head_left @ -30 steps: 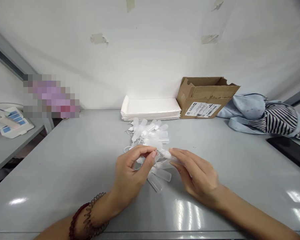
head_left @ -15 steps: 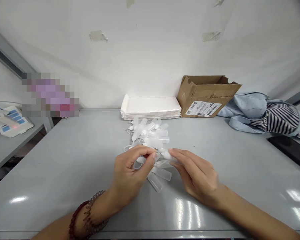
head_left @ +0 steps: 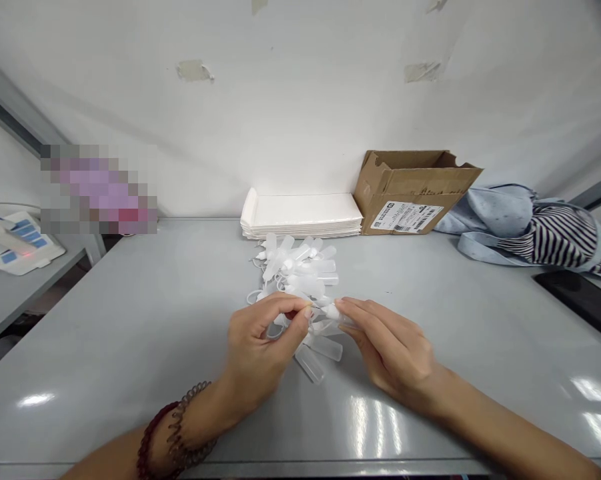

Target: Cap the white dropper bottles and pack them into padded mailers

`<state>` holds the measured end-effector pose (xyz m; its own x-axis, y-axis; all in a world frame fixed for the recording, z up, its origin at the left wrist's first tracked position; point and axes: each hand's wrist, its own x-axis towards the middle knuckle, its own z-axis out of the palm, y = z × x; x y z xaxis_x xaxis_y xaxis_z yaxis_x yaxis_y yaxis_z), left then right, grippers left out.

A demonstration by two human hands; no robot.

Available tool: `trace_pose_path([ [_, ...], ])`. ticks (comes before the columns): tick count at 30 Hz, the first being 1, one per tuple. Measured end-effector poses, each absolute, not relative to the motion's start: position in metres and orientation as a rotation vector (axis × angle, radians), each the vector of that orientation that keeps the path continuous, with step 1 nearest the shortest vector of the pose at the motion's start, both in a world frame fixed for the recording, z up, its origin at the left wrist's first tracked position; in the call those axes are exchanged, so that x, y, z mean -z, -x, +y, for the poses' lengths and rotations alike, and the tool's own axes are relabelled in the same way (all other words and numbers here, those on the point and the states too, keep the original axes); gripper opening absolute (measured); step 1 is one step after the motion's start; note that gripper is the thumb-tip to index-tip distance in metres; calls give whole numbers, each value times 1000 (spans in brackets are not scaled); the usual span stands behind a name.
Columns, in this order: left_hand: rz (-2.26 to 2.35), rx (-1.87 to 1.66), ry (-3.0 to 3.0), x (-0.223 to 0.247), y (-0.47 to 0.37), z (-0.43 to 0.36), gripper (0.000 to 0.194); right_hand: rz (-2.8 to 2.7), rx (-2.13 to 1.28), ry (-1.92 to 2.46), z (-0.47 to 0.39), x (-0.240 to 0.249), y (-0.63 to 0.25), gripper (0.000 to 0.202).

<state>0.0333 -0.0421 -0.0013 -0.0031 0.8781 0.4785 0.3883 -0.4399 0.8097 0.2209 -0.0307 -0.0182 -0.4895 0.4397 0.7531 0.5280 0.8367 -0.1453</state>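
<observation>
My right hand (head_left: 393,343) is closed around a small translucent needle-tip bottle (head_left: 333,311), whose white cap points left. A thin metal needle (head_left: 319,307) juts from that cap toward my left fingertips. My left hand (head_left: 265,350) pinches thumb and forefinger together at the needle's end; whatever sits between them is too small to make out. Under and behind both hands lies a loose pile of similar bottles (head_left: 307,287) with white caps and thin loop straps. Two of them, including a clear bottle (head_left: 310,365), stick out toward me below the hands.
A stack of white padded envelopes (head_left: 305,210) lies against the wall behind the pile. Right of it stands an open cardboard box (head_left: 420,193). A blue and striped cloth bag (head_left: 545,230) and a black phone (head_left: 583,303) lie on the grey table (head_left: 130,320) at right.
</observation>
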Motion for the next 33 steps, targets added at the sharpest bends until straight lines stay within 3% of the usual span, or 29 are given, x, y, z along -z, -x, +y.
trace_pose_path([
  [16,1238,-1416,-1887,1,-32,-40,12,-2169,-55,699,-29,19,-222,38],
  [27,1274,-1076,-1911,-7,-14,-27,9,-2200,-181,732,-15,18,-224,34],
  [33,1452,-1230,-1636,-7,-7,-16,13,-2147,-69,898,-5,15,-233,37],
])
